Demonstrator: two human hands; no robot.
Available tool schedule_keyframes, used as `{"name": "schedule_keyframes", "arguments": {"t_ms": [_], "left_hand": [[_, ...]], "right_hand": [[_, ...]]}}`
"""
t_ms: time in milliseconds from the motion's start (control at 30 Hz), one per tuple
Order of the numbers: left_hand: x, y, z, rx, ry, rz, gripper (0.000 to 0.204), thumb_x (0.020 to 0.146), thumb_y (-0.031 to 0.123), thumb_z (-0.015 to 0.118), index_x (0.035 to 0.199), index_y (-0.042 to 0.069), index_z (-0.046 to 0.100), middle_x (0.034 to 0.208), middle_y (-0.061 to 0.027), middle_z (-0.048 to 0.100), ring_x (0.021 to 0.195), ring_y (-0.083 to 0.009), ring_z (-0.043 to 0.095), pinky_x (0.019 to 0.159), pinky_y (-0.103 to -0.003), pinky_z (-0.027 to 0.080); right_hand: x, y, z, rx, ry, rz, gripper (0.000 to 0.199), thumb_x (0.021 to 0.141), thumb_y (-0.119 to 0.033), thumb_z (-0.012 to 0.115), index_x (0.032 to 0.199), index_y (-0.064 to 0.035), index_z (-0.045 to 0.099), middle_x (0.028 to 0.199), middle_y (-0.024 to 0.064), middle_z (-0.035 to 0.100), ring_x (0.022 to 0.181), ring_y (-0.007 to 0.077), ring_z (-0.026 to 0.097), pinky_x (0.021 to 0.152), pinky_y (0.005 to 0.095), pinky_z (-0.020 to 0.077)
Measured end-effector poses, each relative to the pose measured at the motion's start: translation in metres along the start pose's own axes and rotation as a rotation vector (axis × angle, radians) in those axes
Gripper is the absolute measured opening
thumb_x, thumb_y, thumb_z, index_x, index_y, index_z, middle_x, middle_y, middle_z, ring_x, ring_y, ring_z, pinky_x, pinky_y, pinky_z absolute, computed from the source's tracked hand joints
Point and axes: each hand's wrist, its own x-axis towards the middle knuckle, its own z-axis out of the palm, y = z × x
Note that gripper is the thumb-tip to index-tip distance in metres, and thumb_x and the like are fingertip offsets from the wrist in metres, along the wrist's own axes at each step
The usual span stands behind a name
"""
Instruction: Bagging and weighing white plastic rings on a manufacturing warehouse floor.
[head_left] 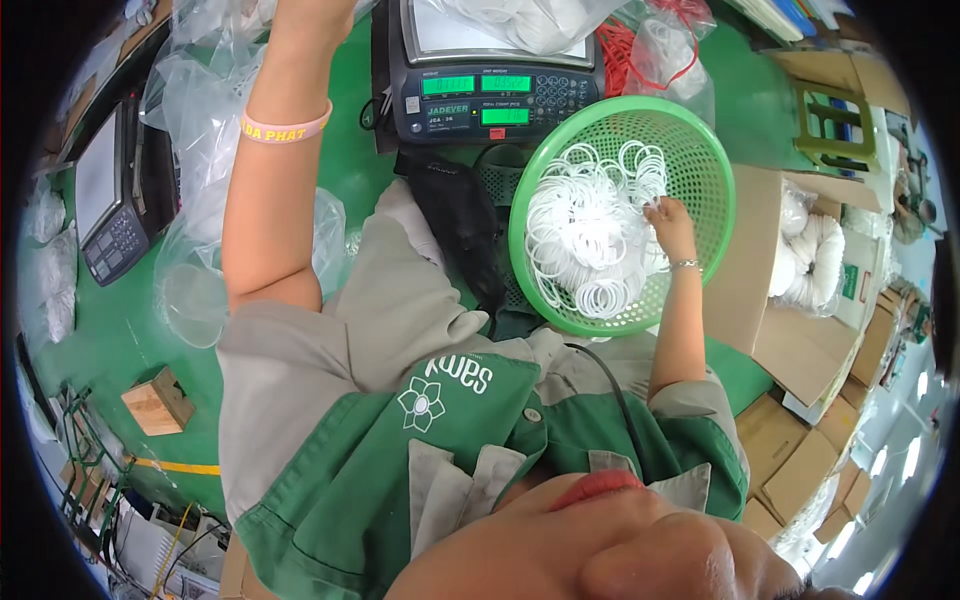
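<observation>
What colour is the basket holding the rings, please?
Green basket; head view shows it best.

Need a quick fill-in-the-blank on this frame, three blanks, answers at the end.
1. The right hand reaches into a round basket whose colour is ____.
2. The basket holds a heap of thin rings coloured ____.
3. The left arm wears a ____ wristband; the left hand is out of frame.
Missing words: green; white; pink
</observation>
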Motion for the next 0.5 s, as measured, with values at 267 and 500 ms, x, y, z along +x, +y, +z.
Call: {"name": "schedule_keyframes", "arguments": {"t_ms": [267, 500], "left_hand": [[-0.004, -0.001, -0.007, -0.023, -0.043, 0.060, 0.062, 0.086, 0.014, 0.055, 0.139, 0.005, 0.025, 0.127, -0.0185, 0.047, 0.057, -0.0035, 0.043, 0.050, -0.017, 0.041], [-0.001, 0.000, -0.003, -0.012, 0.013, -0.022, 0.062, 0.085, 0.013, 0.055, 0.139, 0.004, 0.026, 0.125, -0.0178, 0.048, 0.057, -0.0034, 0.043, 0.050, -0.017, 0.041]], "right_hand": [[0.000, -0.035, -0.028, 0.676, -0.075, 0.436, 0.008, 0.087, -0.008, 0.053, 0.091, -0.0012, 0.057, 0.082, 0.0042, 0.063, 0.073, 0.0127, 0.065, 0.055, 0.0233, 0.0491], [0.008, -0.052, -0.049, 0.723, -0.069, 0.356, 0.014, 0.089, -0.011, 0.054, 0.097, -0.0002, 0.057, 0.084, 0.0045, 0.065, 0.071, 0.0121, 0.065, 0.055, 0.0216, 0.0485]]}}
